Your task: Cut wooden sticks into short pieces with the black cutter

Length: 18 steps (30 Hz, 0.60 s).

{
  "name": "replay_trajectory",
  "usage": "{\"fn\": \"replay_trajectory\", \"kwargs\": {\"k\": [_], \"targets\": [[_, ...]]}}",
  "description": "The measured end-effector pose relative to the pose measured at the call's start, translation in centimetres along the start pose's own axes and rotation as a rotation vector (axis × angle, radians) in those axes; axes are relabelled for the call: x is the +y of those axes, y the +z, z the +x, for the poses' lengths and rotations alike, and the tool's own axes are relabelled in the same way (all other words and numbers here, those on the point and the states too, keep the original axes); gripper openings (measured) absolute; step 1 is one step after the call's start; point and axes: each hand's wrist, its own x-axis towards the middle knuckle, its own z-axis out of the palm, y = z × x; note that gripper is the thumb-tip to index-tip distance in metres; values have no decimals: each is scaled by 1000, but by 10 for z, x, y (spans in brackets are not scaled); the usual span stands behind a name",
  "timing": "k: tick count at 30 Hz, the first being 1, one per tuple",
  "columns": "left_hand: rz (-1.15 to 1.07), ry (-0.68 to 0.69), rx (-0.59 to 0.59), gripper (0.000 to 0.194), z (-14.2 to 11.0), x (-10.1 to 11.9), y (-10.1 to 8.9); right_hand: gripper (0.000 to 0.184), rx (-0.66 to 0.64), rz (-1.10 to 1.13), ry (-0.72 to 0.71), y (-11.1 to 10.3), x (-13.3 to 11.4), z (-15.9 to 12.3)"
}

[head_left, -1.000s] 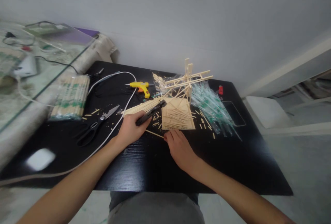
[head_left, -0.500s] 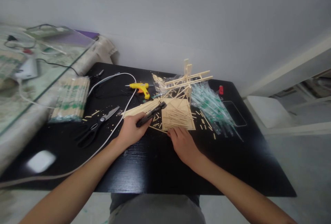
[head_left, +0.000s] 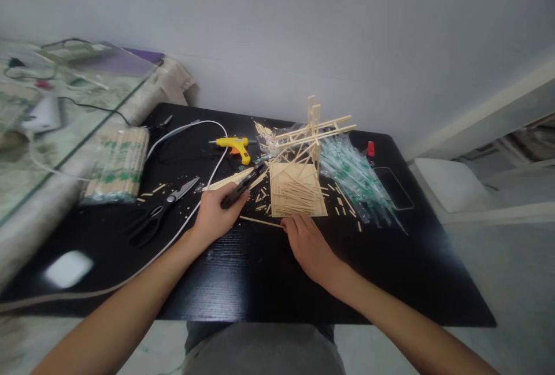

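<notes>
My left hand (head_left: pixel 219 213) is closed around a long, slim black tool (head_left: pixel 243 186), perhaps a utility knife; its exact kind is unclear. Its far end points up and right over some loose sticks (head_left: pixel 229 179). Closed fingers of my right hand (head_left: pixel 310 242) pinch the right end of a thin wooden stick (head_left: pixel 262 222), which lies low over the table toward my left hand. Just beyond the right hand is a square wooden board (head_left: pixel 277 175) with a heap of thin sticks (head_left: pixel 299 196) on it. Behind it stands a frame of joined sticks (head_left: pixel 314 132).
A yellow glue gun (head_left: pixel 234 147), black scissors (head_left: pixel 160 210) and a white cable (head_left: pixel 191 217) lie on the black table (head_left: pixel 260 282). Wrapped sticks (head_left: pixel 119 164) sit left. Green-white plastic packaging (head_left: pixel 353 175), a phone-like slab (head_left: pixel 393 188) and a red object (head_left: pixel 370 148) lie right.
My left hand and the black tool have drawn slightly left, away from the board. The pinched stick now shows clear of the board's near edge. My right hand has barely moved.
</notes>
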Motion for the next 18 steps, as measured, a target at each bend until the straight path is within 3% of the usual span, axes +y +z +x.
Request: {"fn": "replay_trajectory", "kwargs": {"k": [5,12,18], "targets": [[-29,-27,56,29,2,0,-4,12,-22,6,23,0,-2,1],[-35,-28,45,29,3,1,-4,17,-37,-89,-6,3,-3,6],[-43,-47,42,31,2,2,-4,18,-82,-94,-99,-7,-28,5]]}}
